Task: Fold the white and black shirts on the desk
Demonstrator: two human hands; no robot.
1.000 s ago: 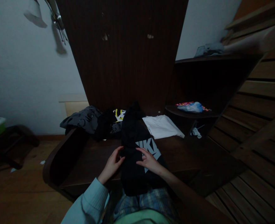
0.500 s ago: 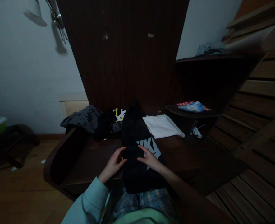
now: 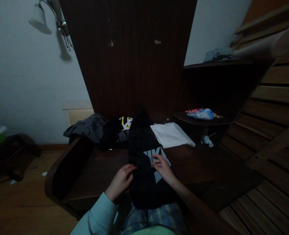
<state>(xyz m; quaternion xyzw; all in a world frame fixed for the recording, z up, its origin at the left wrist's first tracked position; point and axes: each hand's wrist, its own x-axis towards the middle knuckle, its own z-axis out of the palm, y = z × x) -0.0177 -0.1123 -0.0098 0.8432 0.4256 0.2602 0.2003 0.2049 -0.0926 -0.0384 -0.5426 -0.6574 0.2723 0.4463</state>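
A black garment (image 3: 143, 192) with large pale grey lettering lies lengthwise before me, from the dark bench down over my lap. Its kind I cannot make out. At the garment's left edge is my left hand (image 3: 120, 181), its fingertips on or just over the cloth and the thumb apart from them. Over the pale print hovers or rests my right hand (image 3: 163, 168), fingers bent and apart, with no cloth gripped. A folded white cloth (image 3: 171, 134) lies right of the garment's far part. To the left sit a grey garment (image 3: 91, 129) and a black one with a yellow-and-white print (image 3: 126, 123).
The dark wooden bench (image 3: 95, 174) has a curved left armrest (image 3: 51, 178) and a tall back panel. On a small shelf at right lies a blue-and-white plastic bag (image 3: 203, 114). Wooden slats (image 3: 276, 111) stand at far right. A wall lamp (image 3: 40, 21) hangs upper left.
My left hand has moved slightly down, its fingers drawing nearer together. My right hand has shifted a little right over the print. The garment lies much as before; the view has tilted slightly.
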